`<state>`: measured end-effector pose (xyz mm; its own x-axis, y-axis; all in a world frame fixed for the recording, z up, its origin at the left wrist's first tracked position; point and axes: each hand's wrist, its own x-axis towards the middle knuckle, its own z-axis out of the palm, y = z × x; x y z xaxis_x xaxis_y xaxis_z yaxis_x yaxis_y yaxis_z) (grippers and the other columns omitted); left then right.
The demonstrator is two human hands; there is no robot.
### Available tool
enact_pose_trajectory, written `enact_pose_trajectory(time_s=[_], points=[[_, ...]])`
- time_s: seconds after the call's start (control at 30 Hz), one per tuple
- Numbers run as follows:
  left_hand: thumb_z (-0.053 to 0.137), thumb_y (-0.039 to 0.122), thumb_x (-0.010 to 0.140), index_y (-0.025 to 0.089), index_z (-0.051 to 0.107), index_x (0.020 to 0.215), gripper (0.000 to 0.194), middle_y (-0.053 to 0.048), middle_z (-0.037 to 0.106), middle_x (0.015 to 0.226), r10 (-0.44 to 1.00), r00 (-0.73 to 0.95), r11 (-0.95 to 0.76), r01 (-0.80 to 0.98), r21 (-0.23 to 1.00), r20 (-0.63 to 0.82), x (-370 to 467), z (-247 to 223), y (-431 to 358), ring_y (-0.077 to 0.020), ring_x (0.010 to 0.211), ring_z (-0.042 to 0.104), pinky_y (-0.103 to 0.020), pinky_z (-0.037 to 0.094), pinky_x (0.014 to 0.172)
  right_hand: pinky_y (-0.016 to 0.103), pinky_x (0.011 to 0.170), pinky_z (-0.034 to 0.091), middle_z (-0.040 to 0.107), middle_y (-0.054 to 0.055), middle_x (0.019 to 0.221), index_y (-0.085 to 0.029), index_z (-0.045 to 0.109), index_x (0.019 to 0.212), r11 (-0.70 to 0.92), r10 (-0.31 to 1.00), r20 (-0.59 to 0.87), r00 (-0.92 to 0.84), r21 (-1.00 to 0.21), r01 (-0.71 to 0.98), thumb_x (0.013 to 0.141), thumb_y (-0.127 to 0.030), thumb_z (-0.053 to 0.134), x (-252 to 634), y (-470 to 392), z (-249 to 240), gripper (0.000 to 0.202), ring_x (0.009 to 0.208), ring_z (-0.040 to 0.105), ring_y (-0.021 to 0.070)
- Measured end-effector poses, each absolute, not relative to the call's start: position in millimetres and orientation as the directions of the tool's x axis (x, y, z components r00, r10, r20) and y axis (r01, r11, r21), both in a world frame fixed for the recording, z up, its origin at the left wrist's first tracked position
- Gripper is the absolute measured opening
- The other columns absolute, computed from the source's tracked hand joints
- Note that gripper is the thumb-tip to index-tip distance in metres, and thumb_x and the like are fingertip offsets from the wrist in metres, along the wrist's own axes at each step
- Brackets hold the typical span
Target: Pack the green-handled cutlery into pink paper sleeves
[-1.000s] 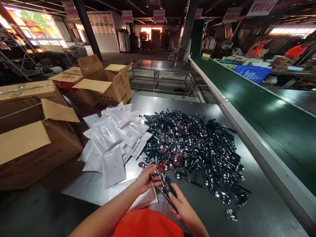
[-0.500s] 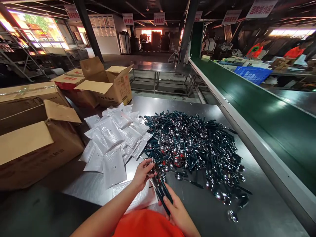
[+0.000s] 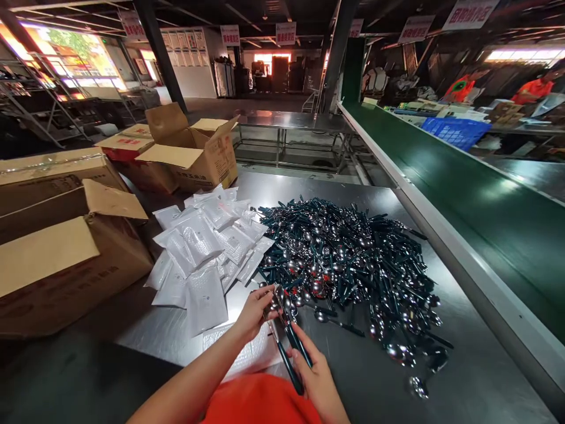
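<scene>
Several dark-handled metal spoons [image 3: 289, 335] are between my hands, low in front of my body. My left hand [image 3: 253, 312] is closed around them near the shiny bowls. Lower down, my right hand [image 3: 311, 368] grips the dark handles, with one handle angled apart from the others. Just beyond lies a big heap of the same spoons [image 3: 339, 253], bowls and handles mixed. Left of it is a pile of white padded mailers [image 3: 205, 235]. Another white padded mailer [image 3: 253, 353] lies flat beneath my left forearm, partly covered by it.
Open cardboard boxes [image 3: 66, 265] stand along the left, with one more open carton [image 3: 216, 156] behind the mailers. A green conveyor belt [image 3: 441, 159] runs along the right of the metal table [image 3: 468, 365]. Far right, people in orange [image 3: 532, 91] are near a blue crate [image 3: 457, 132].
In my hands the spoons have spread: one handle now swings away to the left of the rest. A bowl stands out more above my left fingers. The piles are unchanged.
</scene>
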<state>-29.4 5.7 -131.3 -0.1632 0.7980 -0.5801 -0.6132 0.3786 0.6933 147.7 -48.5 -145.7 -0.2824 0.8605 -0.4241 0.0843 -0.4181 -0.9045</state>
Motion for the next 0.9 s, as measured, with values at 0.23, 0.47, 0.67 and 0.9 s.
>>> enact_pose_trajectory(time_s=[0.23, 0.47, 0.67, 0.9], points=[[0.058, 0.015, 0.085, 0.012, 0.065, 0.099, 0.016, -0.005, 0.07, 0.071, 0.754, -0.205, 0.399, -0.612, 0.683, -0.624, -24, -133, 5, -0.0135, 0.055, 0.066, -0.025, 0.058, 0.058, 0.029, 0.056, 0.054, 0.074, 0.01, 0.087, -0.018, 0.056, 0.136, -0.321, 0.894, -0.339, -0.292, -0.941, 0.108, 0.081, -0.051, 0.062, 149, -53, -158, 0.064, 0.066, 0.068, 0.0214], [0.063, 0.023, 0.083, 0.016, 0.063, 0.109, 0.026, -0.003, 0.071, 0.078, 0.767, -0.202, 0.422, -0.556, 0.716, -0.609, -32, -131, 7, -0.0152, 0.053, 0.066, -0.025, 0.053, 0.046, 0.035, 0.098, 0.051, 0.051, 0.008, 0.145, -0.028, 0.043, 0.145, 0.218, 0.932, 0.016, -0.361, -0.821, 0.527, 0.092, -0.025, 0.039, 154, -60, -174, 0.053, 0.131, 0.05, 0.0266], [0.045, 0.038, 0.093, 0.012, 0.062, 0.098, 0.032, -0.006, 0.07, 0.071, 0.779, -0.18, 0.412, -0.575, 0.707, -0.601, -32, -133, 8, -0.014, 0.053, 0.065, -0.022, 0.049, 0.047, 0.026, 0.069, 0.059, 0.059, 0.011, 0.131, -0.028, 0.047, 0.142, 0.434, 0.872, 0.125, -0.474, -0.647, 0.627, 0.087, -0.01, 0.034, 147, -62, -160, 0.059, 0.093, 0.071, 0.0205], [0.071, 0.044, 0.076, 0.019, 0.056, 0.099, 0.036, 0.001, 0.064, 0.062, 0.813, -0.162, 0.335, -0.657, 0.675, -0.56, -23, -127, 7, -0.0186, 0.058, 0.068, -0.026, 0.053, 0.052, 0.03, 0.084, 0.057, 0.061, 0.011, 0.125, -0.027, 0.055, 0.136, 0.325, 0.907, 0.106, -0.408, -0.793, 0.516, 0.085, -0.019, 0.048, 140, -64, -158, 0.052, 0.101, 0.069, 0.0227]])
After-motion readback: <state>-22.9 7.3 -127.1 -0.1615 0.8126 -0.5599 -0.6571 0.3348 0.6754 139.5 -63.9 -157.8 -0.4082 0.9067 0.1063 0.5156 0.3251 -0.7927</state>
